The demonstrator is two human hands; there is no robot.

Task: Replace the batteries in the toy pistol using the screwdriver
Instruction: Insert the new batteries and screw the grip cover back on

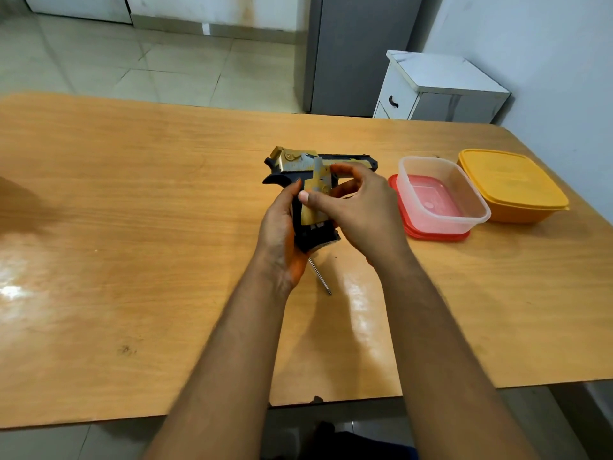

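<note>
The black and gold toy pistol (300, 164) is held above the middle of the wooden table (132, 200), barrel pointing right and grip toward me. My left hand (280, 227) grips the black handle from the left side. My right hand (355, 207) pinches the gold battery cover (315, 197) on the grip between thumb and fingers. The screwdriver (320, 277) lies on the table just below the pistol; only its metal shaft shows, and the handle is hidden behind my left hand.
A clear plastic container (441, 194) sits on a red lid (428, 232) right of the pistol. Further right sits a closed yellow container (510, 185). A white cabinet (441, 88) stands beyond the table's far right corner.
</note>
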